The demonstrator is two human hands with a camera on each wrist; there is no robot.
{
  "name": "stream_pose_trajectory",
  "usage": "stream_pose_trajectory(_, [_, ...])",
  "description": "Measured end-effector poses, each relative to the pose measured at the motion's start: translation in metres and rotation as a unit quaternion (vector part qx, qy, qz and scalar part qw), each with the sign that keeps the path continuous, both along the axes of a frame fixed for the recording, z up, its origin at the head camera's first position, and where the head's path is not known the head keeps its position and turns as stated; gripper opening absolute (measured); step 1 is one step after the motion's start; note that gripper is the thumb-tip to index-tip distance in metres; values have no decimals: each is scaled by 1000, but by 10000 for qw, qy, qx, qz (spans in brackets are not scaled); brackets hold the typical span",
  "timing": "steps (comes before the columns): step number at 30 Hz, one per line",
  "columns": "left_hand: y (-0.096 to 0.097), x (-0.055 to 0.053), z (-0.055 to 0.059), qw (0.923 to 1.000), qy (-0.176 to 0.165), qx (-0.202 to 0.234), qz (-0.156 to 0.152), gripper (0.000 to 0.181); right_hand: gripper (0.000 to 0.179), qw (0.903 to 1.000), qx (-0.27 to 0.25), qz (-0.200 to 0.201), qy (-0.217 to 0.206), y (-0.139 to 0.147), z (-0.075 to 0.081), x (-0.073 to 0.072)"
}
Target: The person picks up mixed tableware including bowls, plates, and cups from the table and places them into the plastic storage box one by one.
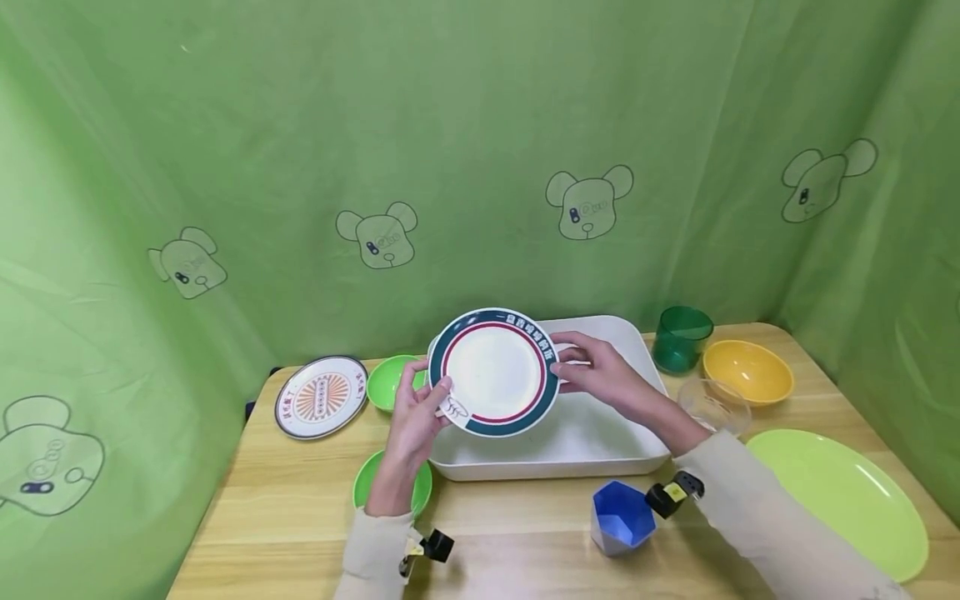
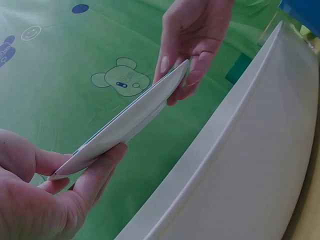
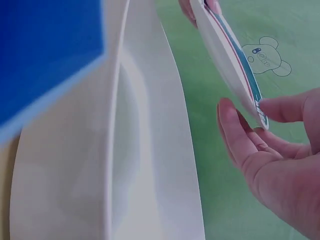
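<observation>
Head view: round, white, glossy plate [image 1: 495, 372], dark-green rim band, face tilted toward the wearer, lettering upper right; held above white, rectangular, plastic-looking tray [image 1: 547, 470]. Left hand [image 1: 415, 415]: pinching left rim, thumb on face. Right hand [image 1: 600, 373]: pinching right rim. Left wrist view: pale underside, unseen from head.
</observation>
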State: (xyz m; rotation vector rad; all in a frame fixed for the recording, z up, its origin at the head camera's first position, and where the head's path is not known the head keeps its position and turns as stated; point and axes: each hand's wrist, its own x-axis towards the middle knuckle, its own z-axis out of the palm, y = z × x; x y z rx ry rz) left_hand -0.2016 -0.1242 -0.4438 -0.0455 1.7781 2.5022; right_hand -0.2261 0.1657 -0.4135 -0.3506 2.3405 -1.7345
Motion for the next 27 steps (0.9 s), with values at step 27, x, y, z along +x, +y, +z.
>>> stream_pose_trajectory(27, [-12, -4, -1, 9961, 235, -846, 58, 43, 45, 9918, -63, -786, -1002, -4, -4, -23])
